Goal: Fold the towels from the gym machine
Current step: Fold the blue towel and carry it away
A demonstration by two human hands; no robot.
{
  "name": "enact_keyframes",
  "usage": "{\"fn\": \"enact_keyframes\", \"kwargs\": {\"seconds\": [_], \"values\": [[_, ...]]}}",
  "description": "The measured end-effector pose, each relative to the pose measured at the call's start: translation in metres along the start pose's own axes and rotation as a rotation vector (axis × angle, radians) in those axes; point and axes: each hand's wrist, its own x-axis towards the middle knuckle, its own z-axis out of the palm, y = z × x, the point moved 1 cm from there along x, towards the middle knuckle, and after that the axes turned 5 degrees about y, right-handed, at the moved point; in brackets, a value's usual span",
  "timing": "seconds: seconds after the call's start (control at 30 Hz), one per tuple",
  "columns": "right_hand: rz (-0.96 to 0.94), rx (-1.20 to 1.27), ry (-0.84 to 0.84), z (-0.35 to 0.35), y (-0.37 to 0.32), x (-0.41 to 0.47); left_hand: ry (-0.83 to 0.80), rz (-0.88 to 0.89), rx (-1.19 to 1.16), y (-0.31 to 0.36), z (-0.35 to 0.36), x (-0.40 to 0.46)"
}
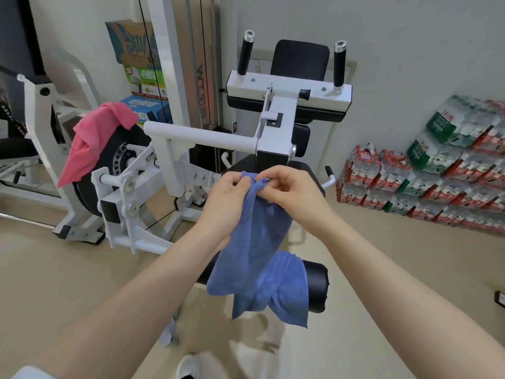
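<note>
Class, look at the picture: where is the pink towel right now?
In the head view, the pink towel hangs at the left, draped over the machine's black round plate, below the blue box, away from both hands.

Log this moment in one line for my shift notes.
hands: left and right pinch blue towel | pink towel: on machine

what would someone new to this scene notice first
The eye lands on the blue towel at centre, hanging from the left hand and right hand, which both pinch its top edge in front of the white gym machine. Next comes the pink towel, draped over the machine's black wheel at left. Stacked packs of bottled water line the wall at right.
</note>
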Motion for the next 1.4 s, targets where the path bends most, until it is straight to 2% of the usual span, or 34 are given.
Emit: {"fn": "enact_keyframes", "kwargs": {"seconds": [0.07,0.17,0.37,0.5,0.7,0.8,0.97,1.1,1.17,1.27,1.4], "values": [[-0.097,-0.174,0.080,0.002,0.001,0.002,0.014,-0.001,0.007,0.000,0.002,-0.001],[-0.232,-0.243,0.086,0.004,0.003,0.000,0.037,-0.005,0.016,0.000,0.001,0.002],[-0.301,-0.437,0.090,0.009,0.007,-0.003,0.035,-0.032,-0.012,-0.002,0.000,0.005],[-0.281,-0.472,0.138,0.012,0.007,0.000,-0.048,-0.077,-0.080,-0.002,0.004,-0.001],[-0.171,-0.460,0.302,0.001,0.005,0.005,-0.104,-0.092,-0.208,-0.003,0.005,-0.003],[-0.101,-0.428,0.337,-0.003,0.009,0.004,-0.156,-0.023,-0.134,-0.004,0.005,-0.002],[-0.058,-0.305,0.184,-0.014,0.020,0.004,-0.212,0.003,-0.123,0.000,0.001,0.000],[-0.154,-0.252,0.098,-0.022,0.028,-0.002,-0.110,-0.029,-0.214,0.001,-0.005,0.006],[-0.225,-0.330,0.087,-0.024,0.030,-0.006,-0.047,-0.067,-0.316,0.002,-0.012,0.012],[-0.305,-0.472,0.077,-0.022,0.032,-0.007,-0.021,-0.043,-0.325,0.001,-0.017,0.017],[-0.288,-0.551,0.060,-0.018,0.033,-0.002,-0.017,-0.014,-0.327,-0.002,-0.019,0.017]]}}
